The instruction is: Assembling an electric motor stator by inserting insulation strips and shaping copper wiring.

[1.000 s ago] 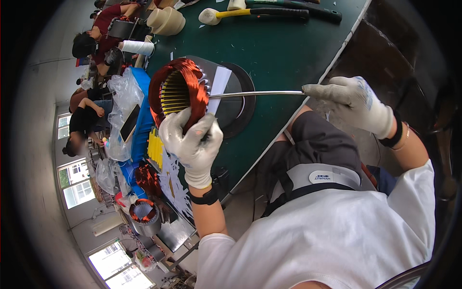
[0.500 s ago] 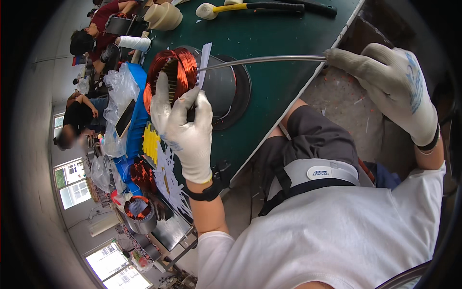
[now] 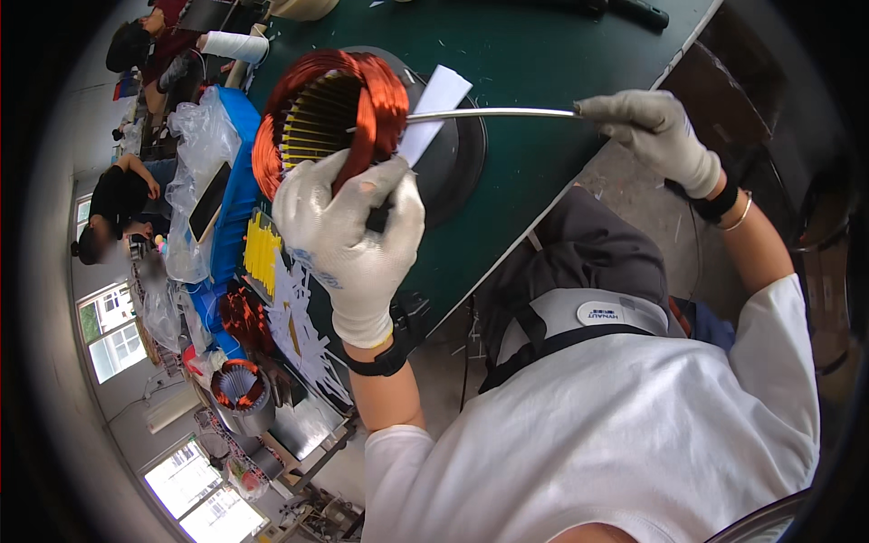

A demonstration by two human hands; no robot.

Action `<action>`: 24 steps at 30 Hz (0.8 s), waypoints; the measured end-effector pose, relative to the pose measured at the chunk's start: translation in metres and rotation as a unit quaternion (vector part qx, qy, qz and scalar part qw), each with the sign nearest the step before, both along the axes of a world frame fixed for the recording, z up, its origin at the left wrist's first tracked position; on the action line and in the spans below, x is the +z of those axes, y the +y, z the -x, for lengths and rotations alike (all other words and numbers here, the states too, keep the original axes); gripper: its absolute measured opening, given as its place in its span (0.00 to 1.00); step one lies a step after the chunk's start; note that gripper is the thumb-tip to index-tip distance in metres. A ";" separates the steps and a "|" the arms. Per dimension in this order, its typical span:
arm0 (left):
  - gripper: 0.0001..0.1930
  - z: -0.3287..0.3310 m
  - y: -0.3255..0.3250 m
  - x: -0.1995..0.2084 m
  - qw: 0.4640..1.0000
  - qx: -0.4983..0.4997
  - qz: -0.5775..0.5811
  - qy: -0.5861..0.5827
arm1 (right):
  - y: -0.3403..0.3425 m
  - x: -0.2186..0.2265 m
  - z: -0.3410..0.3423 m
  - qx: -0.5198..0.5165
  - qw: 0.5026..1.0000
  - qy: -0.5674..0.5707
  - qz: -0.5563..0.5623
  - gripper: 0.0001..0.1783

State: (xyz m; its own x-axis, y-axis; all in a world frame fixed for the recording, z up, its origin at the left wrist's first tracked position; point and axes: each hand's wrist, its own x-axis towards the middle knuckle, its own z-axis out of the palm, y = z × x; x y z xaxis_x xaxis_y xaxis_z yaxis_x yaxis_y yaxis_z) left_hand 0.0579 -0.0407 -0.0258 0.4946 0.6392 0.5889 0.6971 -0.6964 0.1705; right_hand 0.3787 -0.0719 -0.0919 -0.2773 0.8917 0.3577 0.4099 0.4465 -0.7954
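Note:
A motor stator wound with thick copper wire coils (image 3: 385,100) lies on its side on the green table, its slots lined with yellow strips. My gloved left hand (image 3: 348,226) is at its near rim, fingers curled round the lower part of the copper bundle. In my gloved right hand (image 3: 647,131), off to the right, the end of a slim, slightly bent metal rod (image 3: 493,112) is pinched. The rod reaches left to the copper bundle, and a bit of its tip seems to show inside the bore. A white paper strip (image 3: 439,104) stands beside the coils, behind the rod.
A blue tray (image 3: 237,136) with clear plastic and a phone (image 3: 210,201) stands left of the stator. Yellow strips (image 3: 261,253), white paper slips (image 3: 303,326) and a second wound stator (image 3: 243,398) lie nearer. A thread cone (image 3: 233,45) and people are beyond.
My right hand has moved left toward the stator, and less of the rod shows outside the coils. My left fingers have drawn out of the bore to the rim. The paper strip leans more to the right.

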 end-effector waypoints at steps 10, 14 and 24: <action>0.10 0.028 0.007 -0.001 0.999 -0.048 -0.008 0.009 | -0.036 0.019 0.013 -0.028 0.999 -0.012 0.038 0.18; 0.09 0.036 -0.001 0.013 0.993 -0.023 0.096 -0.071 | -0.071 0.037 -0.025 -0.059 0.981 -0.162 -0.092 0.18; 0.04 -0.042 0.005 -0.001 0.970 0.058 -0.221 0.079 | -0.059 0.057 -0.048 -0.091 0.948 -0.234 -0.197 0.23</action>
State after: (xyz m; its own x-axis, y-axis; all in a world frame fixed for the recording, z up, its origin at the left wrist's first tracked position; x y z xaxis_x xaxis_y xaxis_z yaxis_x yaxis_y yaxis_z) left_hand 0.1000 -0.0359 -0.0270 0.5410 0.3987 0.7405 0.7682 -0.5926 -0.2422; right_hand 0.4263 -0.1314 -0.0350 -0.3418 0.7623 0.5495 0.7752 0.5593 -0.2937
